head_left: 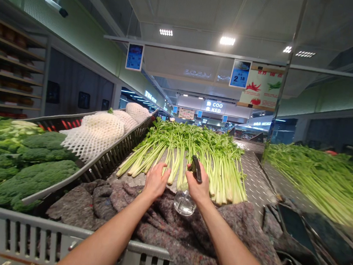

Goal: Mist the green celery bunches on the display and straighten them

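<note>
spray bottle (184, 203) in hand, celery (177, 149) beyond at twelve o'clock

grips bottle in right hand (198, 187) at five o'clock from view centre, clamped round the upper part, presumably to bring fingers near the black spray head (197, 169). holds left hand (156, 180) at seven o'clock with fingers loosely apart, by the stalk ends (134, 170); cannot tell whether touching. notes leafy tops (192, 131) turned away, probably for easier reach.

A metal worktop (256, 180) with a raised tread pattern carries a broad layer of celery (192, 135) at twelve o'clock, leaves pointing away, pale stalk ends nearest. At six o'clock, a rumpled grey-brown cloth (242, 225) lies near those ends and drapes over a slatted grey rim (39, 221).
</note>
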Tool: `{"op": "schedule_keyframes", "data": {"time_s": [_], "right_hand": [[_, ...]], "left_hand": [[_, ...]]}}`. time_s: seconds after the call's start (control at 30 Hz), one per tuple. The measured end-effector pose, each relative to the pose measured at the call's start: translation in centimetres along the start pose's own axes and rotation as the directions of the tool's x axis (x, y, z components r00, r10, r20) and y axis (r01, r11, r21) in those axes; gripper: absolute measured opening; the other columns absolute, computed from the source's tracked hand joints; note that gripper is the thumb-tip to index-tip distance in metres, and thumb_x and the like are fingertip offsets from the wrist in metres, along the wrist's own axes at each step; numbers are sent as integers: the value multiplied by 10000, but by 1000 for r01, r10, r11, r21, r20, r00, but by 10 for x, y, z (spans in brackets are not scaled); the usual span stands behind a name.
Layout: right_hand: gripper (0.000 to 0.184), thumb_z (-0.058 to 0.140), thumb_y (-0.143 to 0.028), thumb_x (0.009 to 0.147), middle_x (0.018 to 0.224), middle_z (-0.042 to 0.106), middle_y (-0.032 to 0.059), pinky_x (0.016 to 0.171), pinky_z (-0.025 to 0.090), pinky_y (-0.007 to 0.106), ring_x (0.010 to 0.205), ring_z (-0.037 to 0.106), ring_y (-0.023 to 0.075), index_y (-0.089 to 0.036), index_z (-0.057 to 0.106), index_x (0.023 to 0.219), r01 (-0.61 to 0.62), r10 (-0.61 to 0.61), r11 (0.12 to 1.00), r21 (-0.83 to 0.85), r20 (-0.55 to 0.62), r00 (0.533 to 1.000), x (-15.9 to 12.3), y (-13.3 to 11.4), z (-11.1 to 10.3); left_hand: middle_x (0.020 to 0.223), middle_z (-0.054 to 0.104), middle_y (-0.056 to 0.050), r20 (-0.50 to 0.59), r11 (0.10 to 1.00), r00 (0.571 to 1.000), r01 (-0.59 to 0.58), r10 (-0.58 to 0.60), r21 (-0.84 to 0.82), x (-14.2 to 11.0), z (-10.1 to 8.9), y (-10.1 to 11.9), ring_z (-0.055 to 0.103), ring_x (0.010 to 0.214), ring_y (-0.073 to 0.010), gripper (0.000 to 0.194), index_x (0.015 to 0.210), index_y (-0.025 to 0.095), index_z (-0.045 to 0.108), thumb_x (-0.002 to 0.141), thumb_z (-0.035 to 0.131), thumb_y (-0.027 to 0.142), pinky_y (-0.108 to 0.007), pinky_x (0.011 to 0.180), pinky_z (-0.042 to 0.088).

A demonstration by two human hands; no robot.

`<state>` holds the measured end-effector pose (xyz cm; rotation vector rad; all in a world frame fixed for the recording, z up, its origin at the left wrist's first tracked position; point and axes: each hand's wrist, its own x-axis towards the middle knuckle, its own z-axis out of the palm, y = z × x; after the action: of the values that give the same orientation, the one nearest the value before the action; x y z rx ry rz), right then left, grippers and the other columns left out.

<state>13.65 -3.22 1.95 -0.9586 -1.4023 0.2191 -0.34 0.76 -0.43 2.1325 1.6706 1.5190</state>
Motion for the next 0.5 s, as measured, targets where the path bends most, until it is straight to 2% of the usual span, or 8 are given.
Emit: {"op": "schedule_keyframes", "data": {"time_s": [0.23, 0.5], "right_hand": [[202, 455, -212, 650, 642, 523, -29, 514, 360, 220, 527, 445, 99, -166, 537, 829, 5, -5, 998, 58, -4, 1000, 1, -4, -1], [185, 461, -196, 639, 700, 557, -13, 576, 387, 232, 594, 500, 114, -172, 548, 801, 36, -36, 999, 12, 19, 999, 0, -7, 0]], "left_hand": [[1032, 595, -82, 158, 999, 987, 38, -35, -15, -2, 0, 1, 524, 984, -207, 348, 990, 176, 517, 797, 316, 384, -348, 863, 359], [957, 627, -75, 177, 999, 983, 44, -44, 5, -2, 0, 1, 566, 889, -200, 336, 956, 186, 530, 796, 311, 384, -316, 780, 387]]}}
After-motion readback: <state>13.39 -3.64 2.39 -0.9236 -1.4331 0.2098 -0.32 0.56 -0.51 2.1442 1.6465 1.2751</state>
